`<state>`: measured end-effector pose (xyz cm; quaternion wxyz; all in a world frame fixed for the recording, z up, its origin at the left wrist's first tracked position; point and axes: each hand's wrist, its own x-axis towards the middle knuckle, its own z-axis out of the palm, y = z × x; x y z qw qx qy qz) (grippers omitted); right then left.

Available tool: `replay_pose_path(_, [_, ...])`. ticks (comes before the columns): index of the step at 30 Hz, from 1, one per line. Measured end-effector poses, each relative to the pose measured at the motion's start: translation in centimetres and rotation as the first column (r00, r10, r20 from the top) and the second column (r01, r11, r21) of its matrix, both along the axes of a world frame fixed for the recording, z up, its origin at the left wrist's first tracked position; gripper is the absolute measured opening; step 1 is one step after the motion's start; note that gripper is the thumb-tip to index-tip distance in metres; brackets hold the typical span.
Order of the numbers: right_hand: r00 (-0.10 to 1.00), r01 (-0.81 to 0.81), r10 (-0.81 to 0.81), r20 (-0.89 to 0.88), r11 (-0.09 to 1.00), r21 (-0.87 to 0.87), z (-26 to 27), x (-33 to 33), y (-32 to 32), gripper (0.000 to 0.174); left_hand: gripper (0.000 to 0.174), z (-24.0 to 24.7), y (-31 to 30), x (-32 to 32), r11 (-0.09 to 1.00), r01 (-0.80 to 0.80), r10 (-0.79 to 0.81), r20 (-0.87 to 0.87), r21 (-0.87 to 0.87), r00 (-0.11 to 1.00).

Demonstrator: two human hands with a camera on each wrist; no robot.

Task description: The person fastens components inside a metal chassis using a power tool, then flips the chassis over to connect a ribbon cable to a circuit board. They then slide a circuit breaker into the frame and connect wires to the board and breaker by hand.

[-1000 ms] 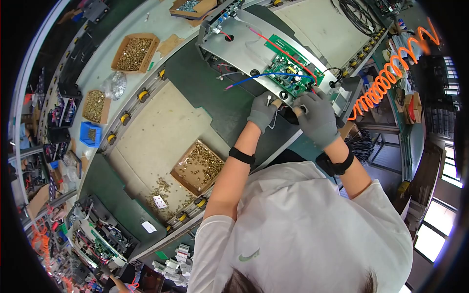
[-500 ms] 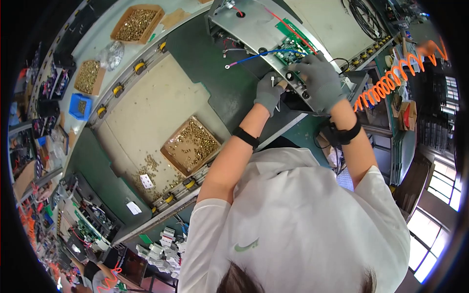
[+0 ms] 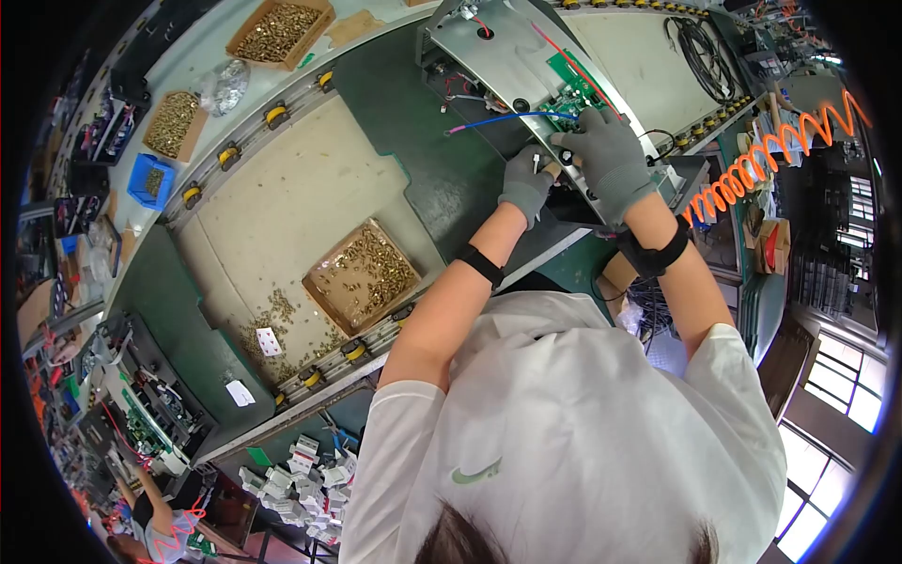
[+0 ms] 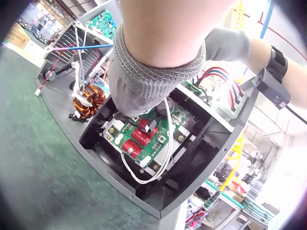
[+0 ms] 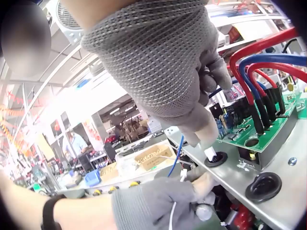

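In the head view, both gloved hands are at the near edge of a metal unit (image 3: 489, 61), the left hand (image 3: 526, 180) beside its side and the right hand (image 3: 611, 164) over its top. In the right wrist view, the fingertips of the right hand (image 5: 163, 72) pinch a white connector (image 5: 210, 153) at a black grommet (image 5: 219, 160). Below the plate, the left hand (image 5: 158, 199) has curled fingers round a white cable (image 5: 172, 214). In the left wrist view, white wires (image 4: 169, 143) loop over a board with red parts (image 4: 131, 148); the left fingertips are hidden.
A blue wire (image 3: 489, 121) sticks out over the unit's left side, and a copper coil (image 4: 89, 101) is beside the opening. An open box of brass parts (image 3: 366, 273) lies left of the arms, with loose ones around it. An orange coiled hose (image 3: 752, 164) hangs right.
The right hand has shifted from the unit's near right edge onto its top plate, its fingers now beside the left hand. The left hand stays at the near side. The head view has shifted.
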<state>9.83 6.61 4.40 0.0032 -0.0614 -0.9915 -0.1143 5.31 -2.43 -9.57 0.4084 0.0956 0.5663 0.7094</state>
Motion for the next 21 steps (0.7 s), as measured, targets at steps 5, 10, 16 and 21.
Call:
replay_pose_path(5, [1.000,-0.017,0.016,0.010,0.999,0.049,-0.7,-0.3,-0.7,0.015,0.021,0.6,-0.4,0.1,1.000,-0.014,0.015,-0.037,0.019,0.999])
replay_pose_path(10, [0.999,-0.028,0.022,0.049,0.993,0.116,-0.8,-0.3,-0.9,0.009,0.020,0.0,-0.3,0.3,0.998,-0.062,0.062,-0.116,0.009,0.991])
replay_pose_path(16, [0.999,-0.013,0.012,0.032,0.998,0.060,-0.2,-0.2,-1.1,0.005,0.021,1.3,-1.9,-0.4,0.999,0.007,-0.013,0.177,0.035,0.984])
replay_pose_path(21, [0.985,0.050,-0.072,-0.157,0.989,-0.138,-0.5,1.0,-1.1,0.012,0.036,0.1,-3.3,-1.0,0.886,-0.346,0.275,-0.251,-0.307,0.928])
